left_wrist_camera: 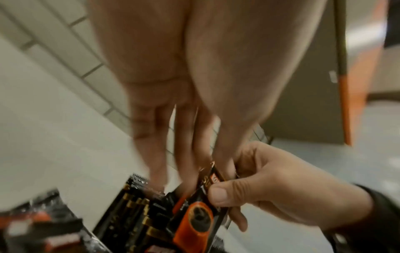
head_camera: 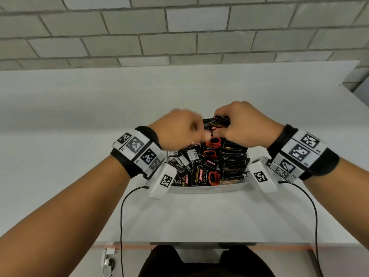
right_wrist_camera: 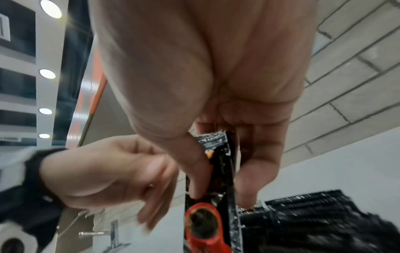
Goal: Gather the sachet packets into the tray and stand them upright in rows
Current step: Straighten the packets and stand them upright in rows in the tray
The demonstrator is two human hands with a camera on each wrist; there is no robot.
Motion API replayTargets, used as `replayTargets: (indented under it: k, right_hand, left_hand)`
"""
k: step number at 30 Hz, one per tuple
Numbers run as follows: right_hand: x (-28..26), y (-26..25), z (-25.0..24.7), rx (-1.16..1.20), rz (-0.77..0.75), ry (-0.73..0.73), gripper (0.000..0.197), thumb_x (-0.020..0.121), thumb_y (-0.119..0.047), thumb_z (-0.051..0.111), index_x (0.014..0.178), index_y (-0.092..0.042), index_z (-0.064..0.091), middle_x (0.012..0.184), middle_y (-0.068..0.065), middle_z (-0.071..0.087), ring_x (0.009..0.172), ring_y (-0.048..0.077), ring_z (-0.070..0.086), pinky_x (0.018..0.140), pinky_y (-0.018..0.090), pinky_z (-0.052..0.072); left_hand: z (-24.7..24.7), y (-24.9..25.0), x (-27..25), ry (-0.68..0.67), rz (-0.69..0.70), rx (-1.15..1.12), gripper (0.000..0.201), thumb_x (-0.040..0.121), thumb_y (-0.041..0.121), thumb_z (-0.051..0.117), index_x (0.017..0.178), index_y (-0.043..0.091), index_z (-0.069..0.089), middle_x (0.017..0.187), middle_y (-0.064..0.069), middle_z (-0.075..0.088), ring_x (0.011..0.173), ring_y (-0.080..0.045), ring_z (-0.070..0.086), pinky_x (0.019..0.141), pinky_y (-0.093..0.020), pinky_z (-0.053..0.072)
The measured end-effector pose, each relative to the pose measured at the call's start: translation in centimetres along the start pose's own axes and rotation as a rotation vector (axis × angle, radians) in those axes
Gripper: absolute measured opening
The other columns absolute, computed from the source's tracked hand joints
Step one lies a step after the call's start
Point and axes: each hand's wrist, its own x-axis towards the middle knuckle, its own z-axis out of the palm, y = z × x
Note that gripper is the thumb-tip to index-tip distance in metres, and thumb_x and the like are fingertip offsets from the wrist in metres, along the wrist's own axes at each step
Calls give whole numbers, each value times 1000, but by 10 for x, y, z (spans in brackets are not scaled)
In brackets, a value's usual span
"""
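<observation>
Right hand point(head_camera: 242, 124): gripping a small stack of black sachet packets point(head_camera: 218, 121), thumb on the near face and fingers curling round the far face, holding it above the far end of the tray point(head_camera: 201, 189).
Left hand point(head_camera: 177, 128): hovering just left of the held stack, blurred; fingers reaching down beside the packets in the left wrist view, thumb tip lying close to the stack. Whether it is actually pinching a packet cannot be told.
Tray: white, sitting on the white counter point(head_camera: 199, 216) near the person, between the two wrists.
Tray contents, right side: black packets standing on edge in a tight row point(head_camera: 233, 162), crimped tops showing.
Tray contents, left and middle: loose packets point(head_camera: 191, 162) lying flat and overlapping, some face up, some showing barcodes.
Legible writing: "KOPIKO" and "SUPREMO" reading on a near packet; red cup picture showing on several.
Wrists: black bands carrying white marker blocks point(head_camera: 137, 148), cables trailing toward the near counter edge.
</observation>
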Motion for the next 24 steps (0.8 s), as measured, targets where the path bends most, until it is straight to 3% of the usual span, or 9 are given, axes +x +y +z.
replayTargets:
  k: [2, 4, 7, 11, 13, 16, 19, 21, 24]
  right_hand:
    - [3, 3, 7, 1, -13, -25, 14, 83, -26, 77, 82, -18, 65, 71, -6, 64, 69, 15, 60, 57, 26, 42]
    - [5, 3, 15, -42, -62, -63, 10, 82, -25, 76, 83, -22, 66, 72, -7, 64, 69, 15, 60, 59, 29, 46]
    - [11, 0, 21, -208, -131, -70, 12, 83, -22, 71, 94, -22, 69, 74, -5, 64, 70, 19, 60, 60, 33, 51]
    - [21, -3, 20, -311, -231, -117, 46, 81, -23, 77, 120, -37, 58, 82, -10, 57, 77, 18, 57, 58, 30, 41]
    - [24, -3, 20, -330, -275, -178, 48, 79, -24, 79, 120, -40, 59, 93, -6, 65, 83, 20, 60, 64, 33, 46]
    - [26, -2, 20, -297, -274, -267, 39, 78, -26, 82, 113, -36, 67, 100, -5, 66, 91, 19, 59, 74, 36, 50]
    - [22, -2, 21, -300, -290, -285, 29, 88, -22, 72, 115, -32, 69, 100, -5, 61, 95, 18, 58, 78, 38, 50]
    - [20, -1, 19, -281, -308, -257, 36, 89, -12, 63, 120, -29, 66, 99, -7, 61, 94, 18, 59, 78, 37, 51]
    - [20, 2, 16, -294, -284, -171, 38, 88, -6, 61, 122, -24, 61, 76, -12, 54, 73, 16, 54, 63, 31, 41]
  left_hand:
    - [15, 3, -3, -344, 34, 216, 31, 91, 55, 66, 99, 25, 71, 95, 8, 68, 90, -11, 63, 79, -30, 51]
    - [33, 5, 0, -465, 132, 351, 39, 91, 56, 64, 115, 25, 70, 113, 4, 63, 111, -15, 55, 94, -38, 50]
    - [50, 6, 12, -505, 200, 469, 53, 93, 52, 61, 134, 17, 60, 129, -5, 58, 123, -24, 48, 101, -45, 47]
    - [60, 8, 22, -556, 190, 594, 62, 93, 54, 61, 135, 9, 53, 121, -10, 64, 113, -29, 58, 91, -42, 53]
    - [65, 11, 23, -573, 180, 627, 66, 94, 54, 60, 139, 7, 48, 124, -12, 61, 115, -30, 55, 90, -39, 51]
    - [70, 7, 21, -579, 193, 679, 67, 95, 53, 59, 140, 5, 48, 132, -14, 58, 121, -31, 51, 98, -41, 48]
    - [71, 0, 20, -587, 210, 707, 68, 95, 52, 58, 143, 4, 48, 140, -14, 54, 129, -31, 48, 106, -44, 44]
    - [71, -1, 19, -596, 210, 711, 71, 96, 53, 57, 147, 6, 44, 146, -13, 49, 133, -31, 44, 110, -46, 41]
    - [71, -2, 20, -605, 209, 726, 67, 96, 54, 55, 145, 8, 48, 142, -11, 52, 129, -30, 47, 107, -46, 44]
